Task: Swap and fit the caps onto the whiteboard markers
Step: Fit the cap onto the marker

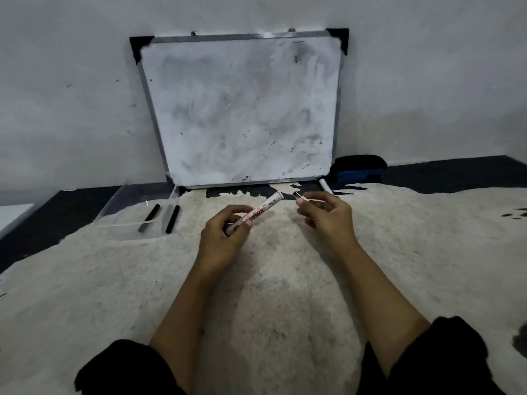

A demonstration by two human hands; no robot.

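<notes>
White cylindrical whiteboard marker (254, 212) with red lettering on its barrel was held near the centre of the view, tilted so that its far end pointed toward 1 o'clock. The left hand (223, 232) gripped the near end of the barrel, fingers and thumb curled round it. The right hand (325, 213), at 3 o'clock of the marker and apart from it, pinched a small dark cap (297, 195) between thumb and fingertips, just beside the marker's far end; whether cap and tip touched could not be told. Both forearms emerged from black sleeves (128, 366) at 6 o'clock. A second white marker (326, 186) lay on the cream and black patterned rug (114, 280) at 12 o'clock of the right hand. At 9 o'clock of the left hand a clear plastic tray (119, 212) held one black marker (149, 218), while another black marker (172, 219) lay just beside it. A smudged, aluminium-framed whiteboard (242, 109) with black corner pieces leaned against the pale wall (71, 81) at 12 o'clock, and a blue and black eraser (358, 169) sat at its lower right corner.
</notes>
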